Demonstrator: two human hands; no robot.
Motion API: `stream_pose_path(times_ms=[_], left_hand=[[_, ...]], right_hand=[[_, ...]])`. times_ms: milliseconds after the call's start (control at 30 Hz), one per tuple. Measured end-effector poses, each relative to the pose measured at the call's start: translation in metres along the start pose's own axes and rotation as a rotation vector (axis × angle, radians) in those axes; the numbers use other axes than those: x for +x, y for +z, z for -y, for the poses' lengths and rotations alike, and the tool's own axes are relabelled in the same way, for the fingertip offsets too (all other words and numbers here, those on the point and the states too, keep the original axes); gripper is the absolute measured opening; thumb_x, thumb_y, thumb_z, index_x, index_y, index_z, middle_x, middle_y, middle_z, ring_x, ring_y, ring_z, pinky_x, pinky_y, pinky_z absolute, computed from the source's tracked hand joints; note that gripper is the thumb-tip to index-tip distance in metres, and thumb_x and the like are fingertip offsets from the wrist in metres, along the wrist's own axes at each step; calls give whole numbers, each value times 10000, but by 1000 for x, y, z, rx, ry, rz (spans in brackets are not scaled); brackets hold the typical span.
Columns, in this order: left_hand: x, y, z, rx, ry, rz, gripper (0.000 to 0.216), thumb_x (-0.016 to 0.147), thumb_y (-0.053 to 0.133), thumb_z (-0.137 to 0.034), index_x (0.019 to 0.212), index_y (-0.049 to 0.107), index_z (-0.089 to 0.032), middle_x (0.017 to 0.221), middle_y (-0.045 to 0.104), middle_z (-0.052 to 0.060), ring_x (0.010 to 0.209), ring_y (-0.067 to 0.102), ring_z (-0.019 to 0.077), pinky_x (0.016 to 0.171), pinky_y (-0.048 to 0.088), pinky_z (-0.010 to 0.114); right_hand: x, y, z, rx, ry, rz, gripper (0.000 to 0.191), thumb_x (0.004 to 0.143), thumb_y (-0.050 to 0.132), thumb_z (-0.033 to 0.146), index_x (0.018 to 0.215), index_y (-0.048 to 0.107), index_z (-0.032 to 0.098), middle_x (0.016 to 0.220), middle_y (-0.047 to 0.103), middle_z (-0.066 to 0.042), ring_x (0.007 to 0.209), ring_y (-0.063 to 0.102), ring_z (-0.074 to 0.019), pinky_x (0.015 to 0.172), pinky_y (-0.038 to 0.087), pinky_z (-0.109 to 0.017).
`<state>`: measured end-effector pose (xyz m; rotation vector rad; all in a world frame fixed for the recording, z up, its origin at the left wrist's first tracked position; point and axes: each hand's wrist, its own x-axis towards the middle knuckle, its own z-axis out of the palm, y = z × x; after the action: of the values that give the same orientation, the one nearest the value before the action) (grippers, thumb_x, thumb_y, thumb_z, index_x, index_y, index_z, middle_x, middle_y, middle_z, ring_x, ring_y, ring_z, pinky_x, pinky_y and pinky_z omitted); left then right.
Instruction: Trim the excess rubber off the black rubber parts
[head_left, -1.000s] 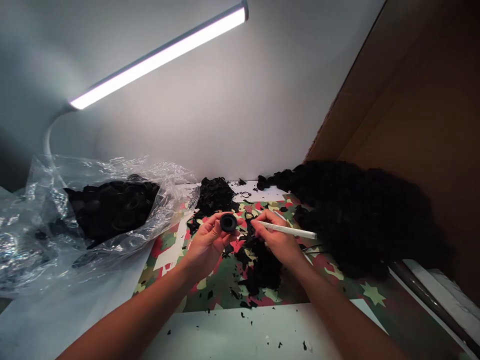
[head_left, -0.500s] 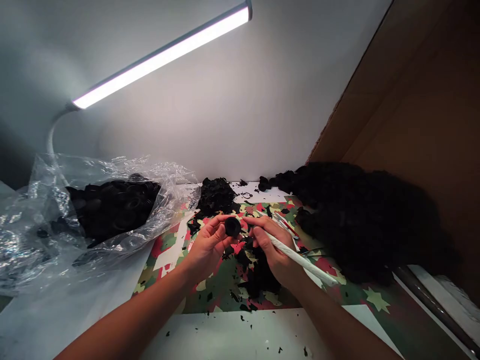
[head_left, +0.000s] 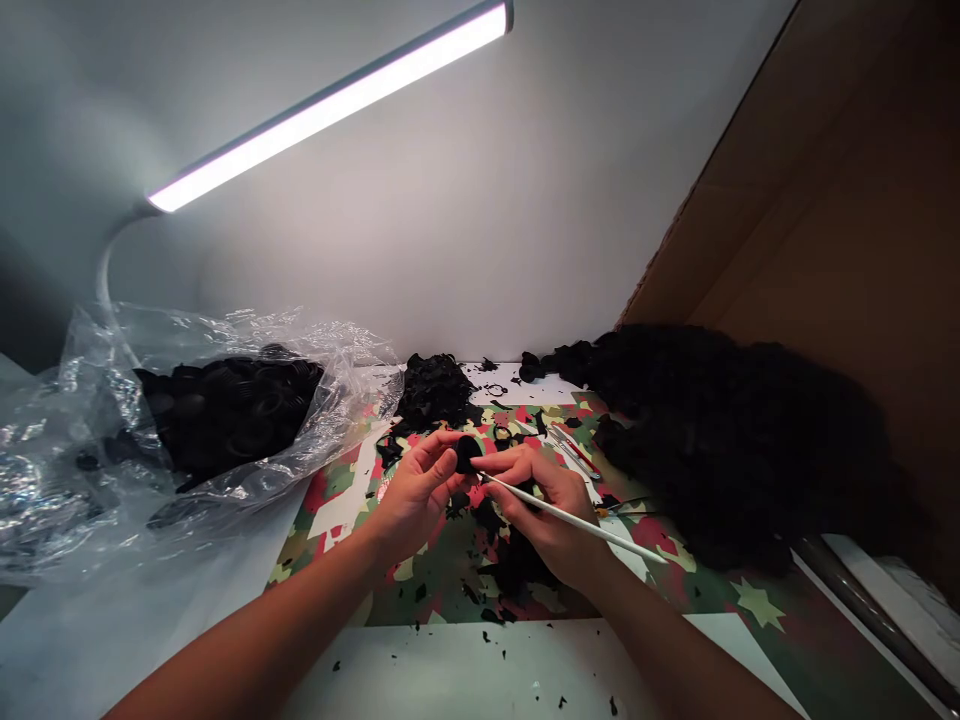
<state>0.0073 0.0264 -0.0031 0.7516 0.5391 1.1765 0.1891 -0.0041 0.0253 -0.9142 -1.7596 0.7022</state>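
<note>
My left hand (head_left: pixel 422 487) pinches a small black round part (head_left: pixel 467 454), cup-like and rubbery in look, between thumb and fingers. Close on its right, my right hand (head_left: pixel 551 510) grips a long slim white-handled tool (head_left: pixel 585 523) like a pen. The tool's tip is at the lower right edge of the black part; whether it touches cannot be made out. Under both hands, black scraps (head_left: pixel 521 565) lie strewn over a camouflage-patterned mat (head_left: pixel 390 590).
A clear plastic bag (head_left: pixel 360 350) of black round parts (head_left: pixel 232 410) is at left. A heap of black scraps (head_left: pixel 435 390) stands behind my hands, a larger dark pile (head_left: pixel 720 440) at right beside cardboard (head_left: pixel 810 200). A red-handled tool (head_left: pixel 577 450) lies nearby. A lamp (head_left: pixel 330 105) hangs above.
The black part has turned in my left hand, its round opening now facing less toward me. My right hand has moved its fingers up to the part, and the white tool has rolled to its narrow side.
</note>
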Motion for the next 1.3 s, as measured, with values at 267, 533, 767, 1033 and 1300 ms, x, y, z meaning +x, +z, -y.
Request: stream_pose_path(times_ms=[267, 533, 767, 1033, 1300], left_hand=[[0, 1, 1, 8, 12, 15, 256, 797, 800, -304, 1017, 732, -193, 945, 648, 34, 822, 612, 123, 750, 529, 232], [-1, 4, 0, 83, 23, 14, 253, 777, 815, -303, 993, 746, -191, 985, 680, 51, 881, 632, 151, 782, 519, 247], [0, 0, 5, 155, 51, 13, 298, 768, 822, -288, 1034, 731, -190, 913, 673, 31, 748, 614, 123, 720, 495, 251], [1, -2, 6, 197, 64, 4, 290, 768, 824, -269, 1032, 733, -192, 868, 656, 15, 743, 595, 110, 699, 471, 219], [0, 3, 5, 280, 117, -55, 308, 736, 841, -263, 1011, 724, -188, 929, 678, 33, 762, 621, 133, 686, 501, 235]], right_hand=[[1, 2, -1, -70, -92, 17, 127, 927, 612, 197, 810, 624, 246, 1049, 761, -21, 958, 687, -197, 859, 513, -356], [2, 2, -1, -21, 135, -137, 196, 949, 577, 325, 775, 620, 245, 1055, 754, -49, 949, 684, -230, 864, 508, -385], [2, 7, 3, 214, 289, -119, 285, 883, 655, 377, 656, 579, 223, 862, 743, -35, 797, 671, -200, 779, 524, -334], [0, 10, 2, 188, 282, -105, 254, 895, 656, 349, 681, 611, 219, 924, 758, -47, 807, 669, -196, 761, 516, -326], [-5, 16, 5, 44, 202, -131, 283, 942, 594, 318, 680, 533, 228, 1047, 749, -39, 843, 652, -199, 751, 482, -338]])
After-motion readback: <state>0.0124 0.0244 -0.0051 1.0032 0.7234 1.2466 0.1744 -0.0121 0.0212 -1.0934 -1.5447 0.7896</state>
